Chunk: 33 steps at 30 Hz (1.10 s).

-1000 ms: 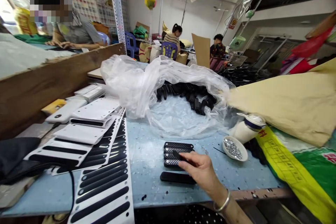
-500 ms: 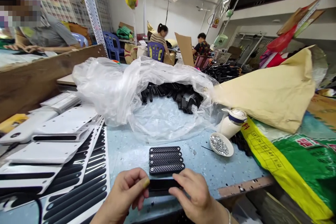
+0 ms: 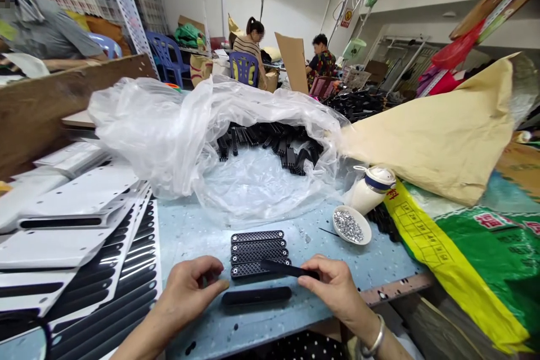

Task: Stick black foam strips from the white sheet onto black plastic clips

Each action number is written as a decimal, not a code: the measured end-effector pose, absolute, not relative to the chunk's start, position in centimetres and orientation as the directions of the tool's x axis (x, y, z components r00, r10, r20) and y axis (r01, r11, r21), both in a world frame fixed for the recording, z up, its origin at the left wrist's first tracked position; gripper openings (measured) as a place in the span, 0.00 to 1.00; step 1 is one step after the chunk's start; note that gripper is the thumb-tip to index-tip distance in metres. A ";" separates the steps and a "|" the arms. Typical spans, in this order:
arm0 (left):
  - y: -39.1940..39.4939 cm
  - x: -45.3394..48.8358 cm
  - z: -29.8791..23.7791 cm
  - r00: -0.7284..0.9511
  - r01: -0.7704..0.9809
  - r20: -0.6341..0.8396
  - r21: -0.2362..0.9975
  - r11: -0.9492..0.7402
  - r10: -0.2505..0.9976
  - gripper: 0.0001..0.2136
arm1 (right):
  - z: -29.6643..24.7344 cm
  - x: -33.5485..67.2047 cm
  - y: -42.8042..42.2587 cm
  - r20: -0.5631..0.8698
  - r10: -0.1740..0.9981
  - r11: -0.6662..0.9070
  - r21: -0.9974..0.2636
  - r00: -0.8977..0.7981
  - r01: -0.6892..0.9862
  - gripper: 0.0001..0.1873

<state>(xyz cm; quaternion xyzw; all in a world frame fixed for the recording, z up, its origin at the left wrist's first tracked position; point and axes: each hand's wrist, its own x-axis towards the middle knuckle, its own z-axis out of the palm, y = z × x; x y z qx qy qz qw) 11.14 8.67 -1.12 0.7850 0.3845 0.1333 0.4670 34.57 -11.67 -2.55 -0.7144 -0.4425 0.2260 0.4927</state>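
Observation:
My right hand (image 3: 335,287) pinches one end of a thin black strip (image 3: 287,269) and holds it slanted just above the table. My left hand (image 3: 189,291) is curled with its fingertips at the left end of a smooth black bar (image 3: 256,296) lying flat on the blue table (image 3: 198,230). Behind the bar lies a row of several perforated black plates (image 3: 258,246), side by side. A small white dish of tiny silver beads (image 3: 351,226) sits to the right.
A crumpled clear plastic bag (image 3: 185,135) with a heap of black parts (image 3: 270,143) fills the table's middle. White sheets of black stickers (image 3: 84,236) cover the left. A white bottle (image 3: 371,188), tan paper and a green-yellow sack (image 3: 476,253) lie right. Other people sit behind.
Both hands held one black piece together half a second ago; now the bar lies on the table and my right hand has lifted a thin strip off it.

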 end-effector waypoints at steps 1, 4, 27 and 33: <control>8.6 11.4 -1.4 0.684 0.481 -0.156 0.831 -0.280 0.713 0.06 | -3.1 34.6 -11.5 0.096 0.852 -0.125 -0.918 0.515 0.377 0.04; 8.3 12.0 -2.0 0.697 0.481 -0.160 0.827 -0.290 0.699 0.08 | -4.3 34.0 -10.9 0.090 0.855 -0.105 -0.934 0.511 0.341 0.05; 8.6 12.0 -2.7 0.801 0.421 -0.097 0.793 -0.441 0.591 0.11 | -3.9 34.7 -7.8 0.303 0.903 0.062 -0.795 0.306 0.604 0.04; 8.5 11.8 -2.6 0.805 0.402 -0.112 0.825 -0.397 0.582 0.11 | -3.3 34.7 -8.6 0.321 0.916 0.111 -0.780 0.241 0.616 0.04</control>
